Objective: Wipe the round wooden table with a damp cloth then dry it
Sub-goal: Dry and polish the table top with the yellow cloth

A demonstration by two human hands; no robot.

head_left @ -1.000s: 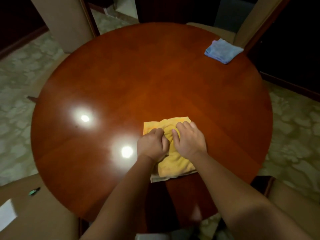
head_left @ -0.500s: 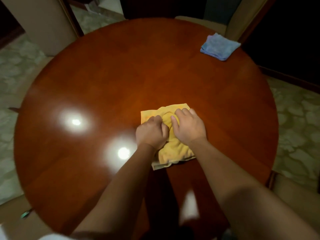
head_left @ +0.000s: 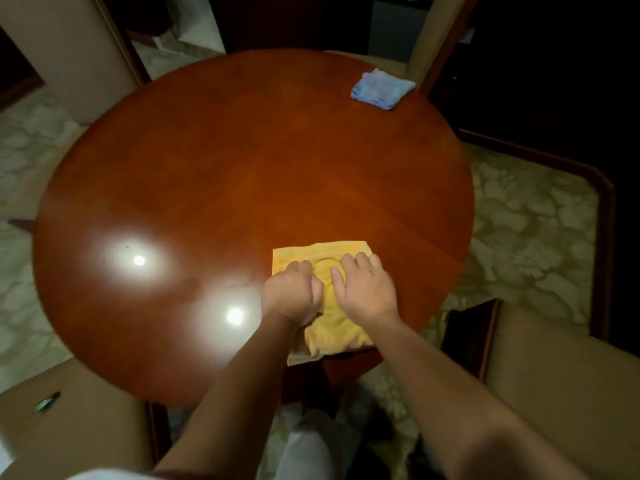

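The round wooden table [head_left: 225, 161] is glossy reddish brown and fills the middle of the view. A yellow cloth [head_left: 332, 334] lies bunched near its front right edge, hanging slightly over the rim. My left hand [head_left: 292, 294] is curled into the cloth's left side. My right hand [head_left: 363, 289] presses on its right side with the fingers bent down into the fabric. A folded light blue cloth [head_left: 381, 88] rests on the far right rim of the table, apart from both hands.
Two bright lamp reflections sit on the tabletop at the left front. Beige upholstered chairs stand at the right [head_left: 561, 368], the lower left [head_left: 79, 420] and behind the table [head_left: 69, 46]. A small green object [head_left: 46, 401] lies on the lower left chair. Patterned carpet surrounds the table.
Both hands have stayed on the yellow cloth, which pushed a little away and then came back toward the table's front edge. The camera view has shifted, so the table appears farther left.
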